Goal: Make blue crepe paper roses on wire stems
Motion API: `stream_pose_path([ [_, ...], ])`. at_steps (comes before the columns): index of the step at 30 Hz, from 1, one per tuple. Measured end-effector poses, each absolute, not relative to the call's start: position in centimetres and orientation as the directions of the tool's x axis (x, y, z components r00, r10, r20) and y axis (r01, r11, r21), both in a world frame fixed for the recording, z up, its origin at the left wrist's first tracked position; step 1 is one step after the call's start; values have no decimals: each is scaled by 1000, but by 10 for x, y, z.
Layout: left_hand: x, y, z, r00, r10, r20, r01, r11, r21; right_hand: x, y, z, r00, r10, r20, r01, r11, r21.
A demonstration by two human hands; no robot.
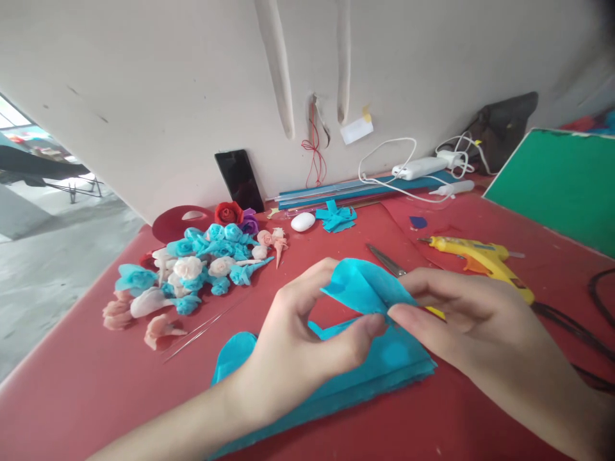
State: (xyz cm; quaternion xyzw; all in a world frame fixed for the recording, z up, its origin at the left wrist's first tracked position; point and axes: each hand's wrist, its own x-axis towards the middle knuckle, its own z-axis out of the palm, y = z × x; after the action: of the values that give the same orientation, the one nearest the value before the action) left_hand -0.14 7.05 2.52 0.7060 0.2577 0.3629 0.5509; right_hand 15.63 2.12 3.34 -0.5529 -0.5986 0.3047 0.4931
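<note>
A curved blue fabric petal [365,285] is pinched at its lower edge between my two hands, its rounded end standing up. My left hand [307,346] grips it with thumb and fingers from the left. From the right, my right hand [456,314] pinches the same petal near its lower corner. Below them lies a stack of blue fabric sheets [336,390] with a loose rounded blue piece [235,352] at its left. Just beyond my right hand, scissors [387,261] lie partly hidden behind the fingers.
Left, a heap of blue, white and pink fabric flowers [192,266]. A yellow glue gun [475,253] lies right, near a green board [557,186]. Behind are a phone [239,180], white egg-shaped object [303,222], blue strips [336,218] and white power strip [420,168].
</note>
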Motion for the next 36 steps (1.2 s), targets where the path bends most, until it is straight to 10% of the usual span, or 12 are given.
stream_pose_path([
  [9,-7,70,24,692,686,225,-124,-194,973,166,22,34,-103,989,108,106,119,-987],
  [18,-5,71,27,661,736,146,-103,-104,989,168,23,31,-11,937,349,286,337,-897],
  [27,-2,72,26,677,729,102,-134,-14,991,174,18,40,-200,543,816,738,631,-238],
  [36,-2,71,24,668,740,81,-136,14,991,178,19,43,-310,544,779,754,640,-147],
])
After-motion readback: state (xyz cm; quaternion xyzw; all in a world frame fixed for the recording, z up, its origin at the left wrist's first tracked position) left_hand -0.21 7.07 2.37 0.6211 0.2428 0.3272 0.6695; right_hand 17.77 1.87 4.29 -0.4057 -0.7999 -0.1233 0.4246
